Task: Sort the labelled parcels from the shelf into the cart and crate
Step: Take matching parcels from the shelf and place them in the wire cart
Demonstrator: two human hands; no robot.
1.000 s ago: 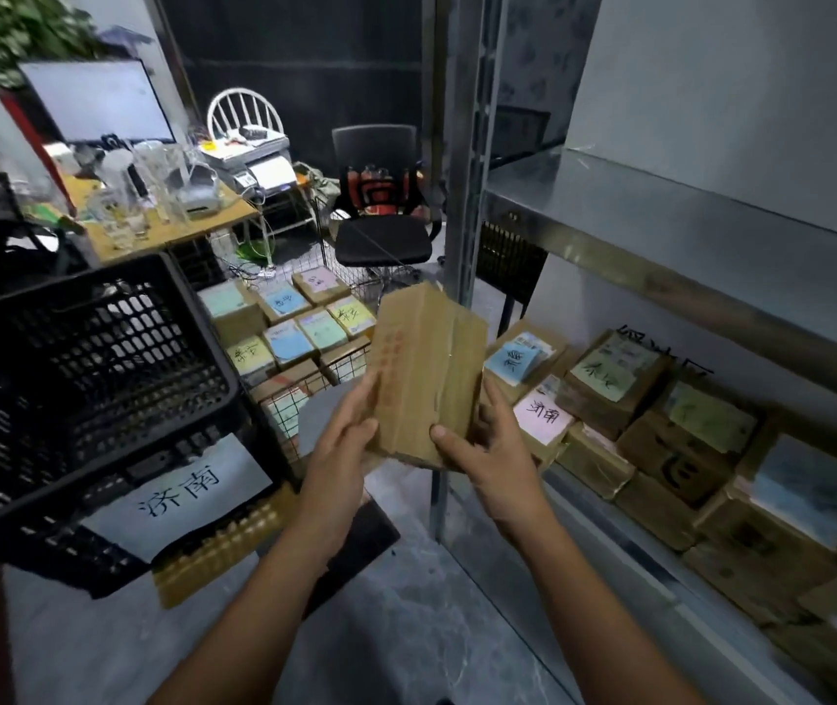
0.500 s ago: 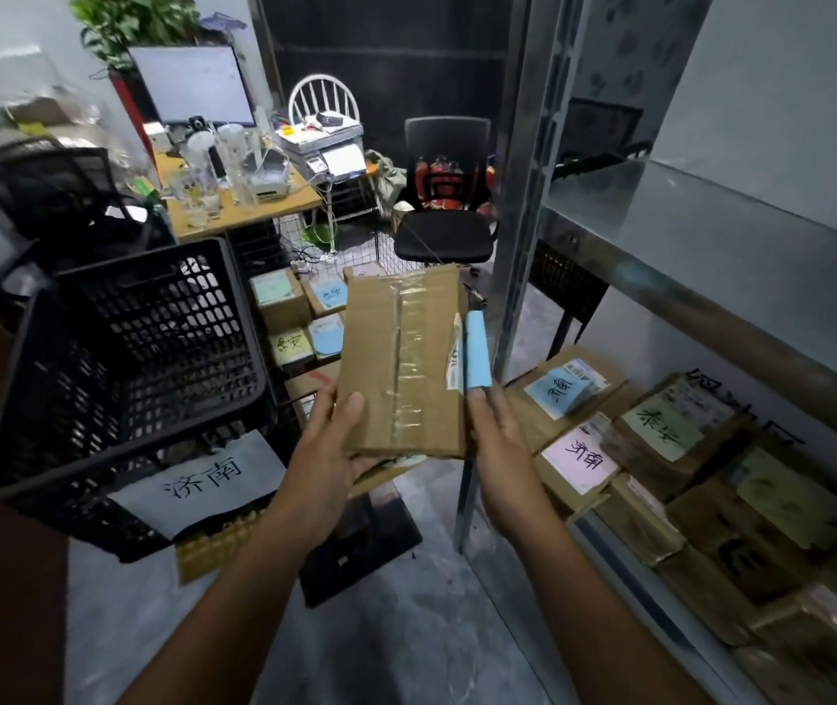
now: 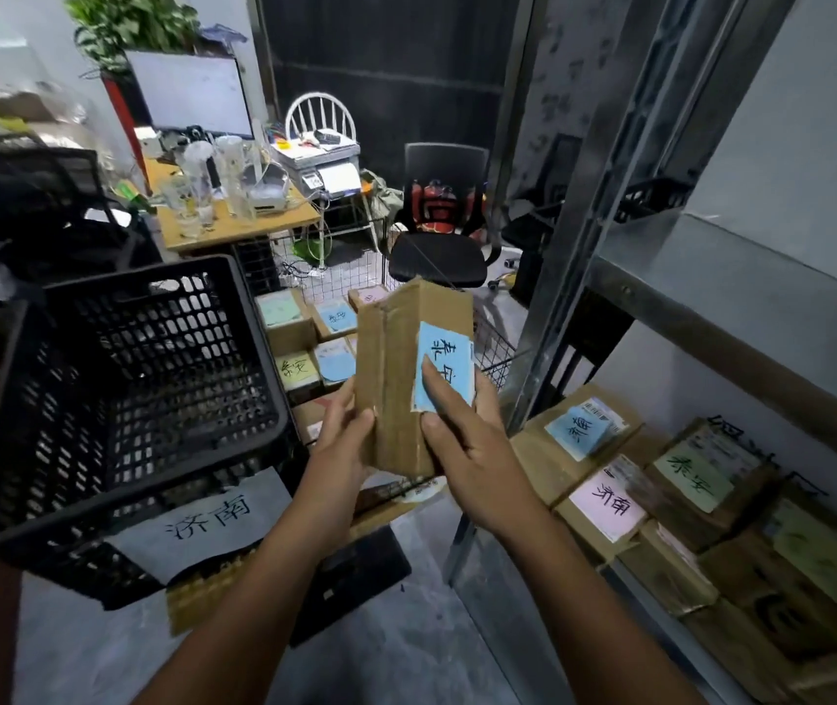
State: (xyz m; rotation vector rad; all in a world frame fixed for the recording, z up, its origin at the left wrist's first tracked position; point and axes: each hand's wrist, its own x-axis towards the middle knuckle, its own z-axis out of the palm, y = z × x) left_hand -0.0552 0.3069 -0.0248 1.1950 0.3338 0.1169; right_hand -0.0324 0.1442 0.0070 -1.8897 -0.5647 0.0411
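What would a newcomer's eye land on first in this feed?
The cardboard parcel at centre, held upright between the left grip and right grip, with its blue label facing the camera. Next come the big black crate at left, with a white paper sign on its front, and the labelled parcels crowded at lower right.

Single head-worn view — wide-angle, looking forward and down, close over both forearms

Two bare forearms [image 3: 564,582], bare wrists [image 3: 500,506] — left hand [image 3: 342,445], right hand [image 3: 467,450], bare fingers [image 3: 435,384]
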